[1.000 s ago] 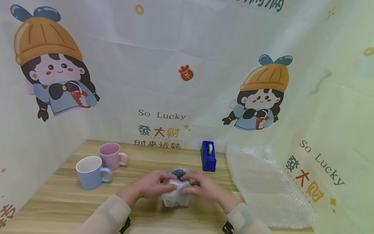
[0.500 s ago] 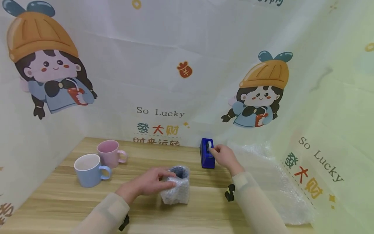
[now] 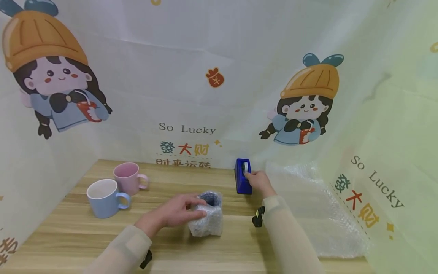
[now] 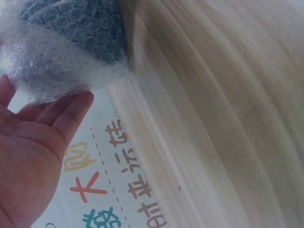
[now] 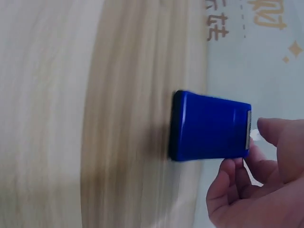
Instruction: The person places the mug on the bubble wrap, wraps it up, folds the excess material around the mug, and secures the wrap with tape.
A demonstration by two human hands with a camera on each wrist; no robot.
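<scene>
Head view takes in both hands, working well apart over the wood-grained counter (image 3: 171,253). The left hand (image 3: 172,211) has its grip on a bundle (image 3: 208,220) of bubble wrap, thumb on the near side and fingers by the rim. The bundle stands upright near the middle of the counter, its dark mouth facing up; the left wrist view looks at it from the side, where dark blue shows through the bubbles.

The right hand (image 3: 261,182) is at a blue dispenser (image 3: 243,185) near the back of the counter. From the head, its tape roll (image 3: 245,167) shows just beyond the fingertips. The right wrist view hides the roll but gives the dispenser's smooth face and toothed edge (image 5: 248,129), with curled fingers touching the dispenser and a whitish bit (image 5: 256,135) beside the thumb; whether the grip pinches it, I cannot tell.

Only the head view shows the blue mug (image 3: 103,203), the pink mug (image 3: 126,179) just behind it, and a flat sheet (image 3: 315,217) of bubble wrap to the right of the dispenser.
</scene>
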